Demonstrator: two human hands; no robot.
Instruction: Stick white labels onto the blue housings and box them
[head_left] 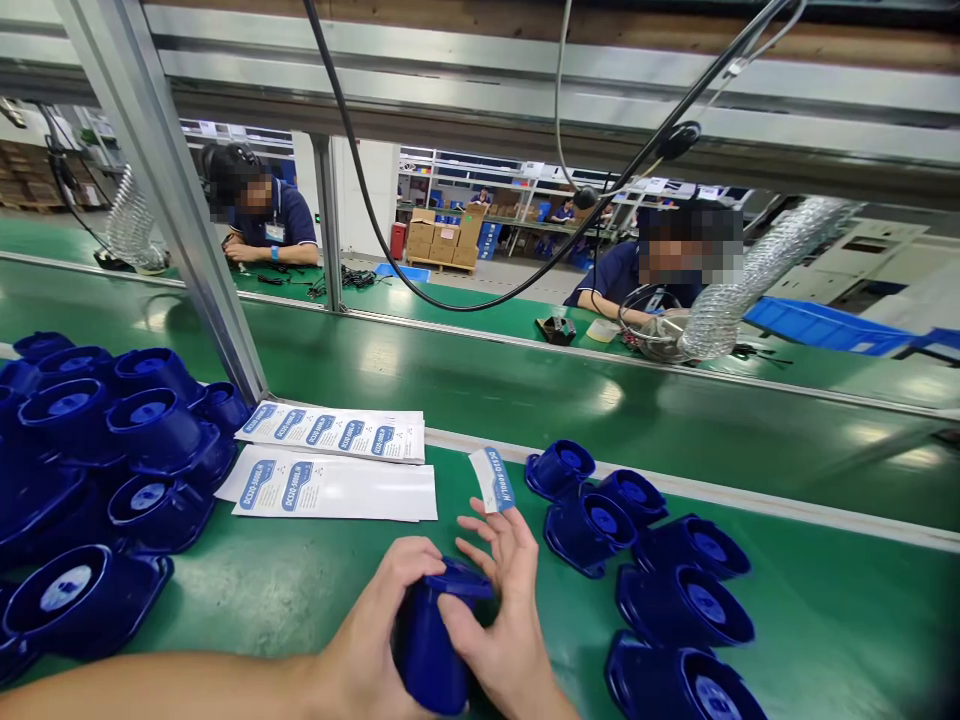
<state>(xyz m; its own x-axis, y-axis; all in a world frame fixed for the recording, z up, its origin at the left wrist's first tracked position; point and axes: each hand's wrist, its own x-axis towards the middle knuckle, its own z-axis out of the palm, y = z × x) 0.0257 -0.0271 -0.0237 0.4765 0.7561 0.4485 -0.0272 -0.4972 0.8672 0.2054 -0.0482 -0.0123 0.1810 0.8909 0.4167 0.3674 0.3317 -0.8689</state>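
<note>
My left hand (371,635) is wrapped round a dark blue plastic horn housing (429,655), which is tilted over the green bench. The thumb of my right hand (514,625) touches the side of the same housing, while its other fingers are raised and spread. A small white and blue printed label (493,480) sticks up at those fingertips; whether it is pinched or just stuck on, I cannot tell. Beyond my hands lie a label sheet (375,492) with two labels left at its left side and a fuller stack of label sheets (409,435).
Many blue housings (154,425) are heaped at the left. Several more housings (682,605) stand in loose rows at the right, with round labels inside. A metal post (187,210) rises behind the sheets. A black cable (352,170) hangs ahead. Two co-workers sit across the belt.
</note>
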